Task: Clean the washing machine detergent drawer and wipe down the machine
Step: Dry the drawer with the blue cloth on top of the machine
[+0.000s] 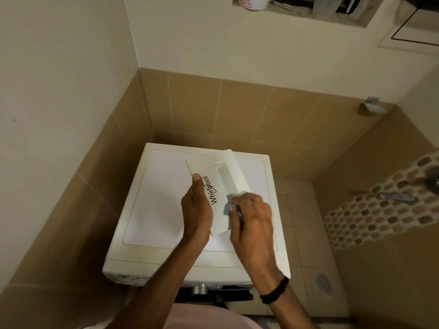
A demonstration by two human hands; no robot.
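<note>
The detergent drawer (221, 217), its front a smooth white plastic rectangle with rounded corners and a recessed handle, is tilted over the washing machine's (161, 198) flat, glossy top. The left hand (197, 210) grips its left edge. The right hand (251, 217) clutches a crumpled blue-grey cloth (228, 207) against its lower right.

The rectangular white plastic drawer front (222, 184) is marked with black lettering. The crumpled blue-grey cloth (228, 206) is left plain. The boxy washing machine (161, 205) is finished in cream-white. The tan wall tiles (237, 110) are crossed by a mosaic band (370, 219) patterned in brown and beige ovals.
</note>
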